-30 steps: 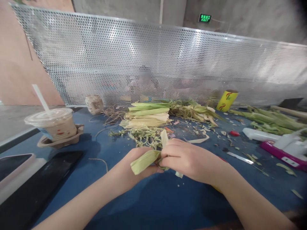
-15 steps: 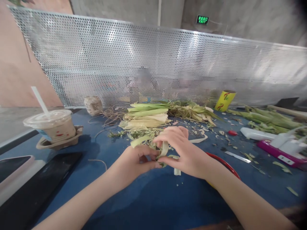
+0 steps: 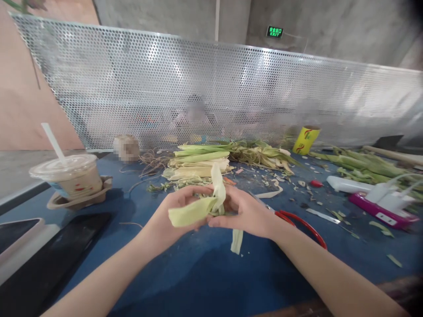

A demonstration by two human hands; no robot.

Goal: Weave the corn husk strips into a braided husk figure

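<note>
Between my two hands is a pale green corn husk strip (image 3: 193, 211), folded or knotted, with one end pointing left and another standing up. My left hand (image 3: 172, 211) curls round it from the left, its fingers partly hidden behind the strip. From the right, my right hand (image 3: 246, 212) pinches it with thumb and fingers. A loose husk piece (image 3: 236, 241) shows just below my right hand. Beyond my hands lies a stack of flattened corn husks (image 3: 198, 160). Red-handled scissors (image 3: 307, 224) rest by my right wrist, partly covered by the forearm.
On the left stand a lidded drink cup (image 3: 71, 176) in a cardboard holder, a black tablet-like slab (image 3: 66, 255) and a ball of twine (image 3: 126, 148). To the right are a craft blade (image 3: 323, 216), a purple power strip (image 3: 380, 212) and a yellow can (image 3: 306, 140). A perforated metal screen (image 3: 132, 88) stands behind.
The husk strip has turned, so its ends now stick out left and upward. My right hand has come lower, beside the strip. More of the red scissors shows.
</note>
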